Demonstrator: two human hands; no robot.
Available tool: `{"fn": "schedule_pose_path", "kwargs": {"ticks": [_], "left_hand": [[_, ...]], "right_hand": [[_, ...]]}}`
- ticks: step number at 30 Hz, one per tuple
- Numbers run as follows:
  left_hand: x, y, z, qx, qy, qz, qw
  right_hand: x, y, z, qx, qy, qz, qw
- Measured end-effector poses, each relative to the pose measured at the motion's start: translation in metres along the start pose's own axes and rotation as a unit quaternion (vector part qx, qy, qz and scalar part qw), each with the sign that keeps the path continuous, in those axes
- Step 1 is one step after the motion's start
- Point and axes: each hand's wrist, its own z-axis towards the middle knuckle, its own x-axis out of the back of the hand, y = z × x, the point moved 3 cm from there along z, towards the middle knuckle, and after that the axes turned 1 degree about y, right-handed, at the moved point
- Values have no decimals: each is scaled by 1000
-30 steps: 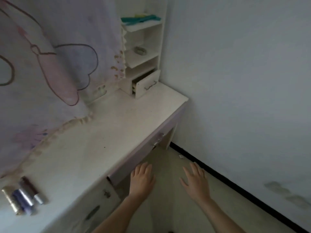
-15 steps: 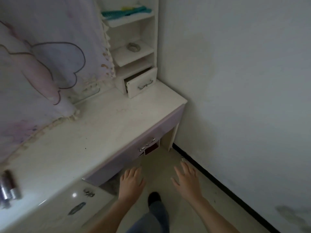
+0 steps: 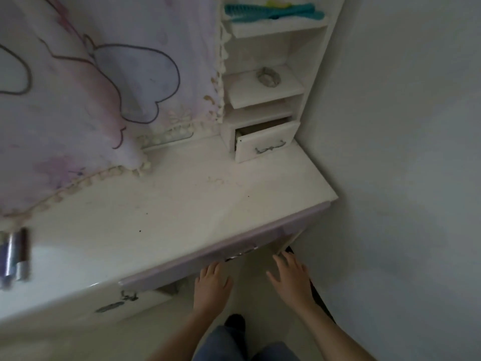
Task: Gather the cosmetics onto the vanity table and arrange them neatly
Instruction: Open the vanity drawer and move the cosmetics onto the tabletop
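Left hand (image 3: 212, 285) and right hand (image 3: 291, 280): fingers straight, apart, holding nothing, just below the vanity table (image 3: 182, 209) front edge. Cosmetic tubes (image 3: 15, 254) lie on the table, far left of the fingers. Small drawer (image 3: 263, 144) beyond the fingers: ajar, contents hidden.

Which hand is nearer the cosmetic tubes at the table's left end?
Left. The left hand hangs off the vanity table's front edge, far to the right of the cosmetic tubes; the right hand is even farther right, below the table's right corner.
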Motion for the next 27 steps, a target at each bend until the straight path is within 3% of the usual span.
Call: {"fn": "schedule_pose_path", "kwargs": {"ticks": [2,4,6,9,11,15,17,19,22,27], "left_hand": [[-10,-3,7,47,7,-57,997],[-20,-4,11,124,25,-189,974],[-23,-1,13,232,49,-380,894],[-21,5,19,369,76,-577,725],[-24,6,30,397,91,-643,649],[-34,12,50,396,103,-739,535],[-40,12,57,384,103,-762,512],[-49,9,63,374,101,-767,511],[-58,3,65,359,101,-765,526],[-63,-4,66,340,75,-747,567]], "right_hand": [[0,-7,14,-12,-17,106,994],[-2,-12,30,-60,-46,252,965],[-6,-14,49,-118,-68,366,921],[-9,-14,75,-202,-104,473,851],[-15,-11,92,-271,-130,519,800],[-30,-9,118,-326,-165,556,747],[-39,-5,124,-307,-188,577,733],[-44,-2,127,-280,-214,603,716],[-49,4,130,-269,-236,631,688],[-56,1,130,-257,-228,643,684]]}}
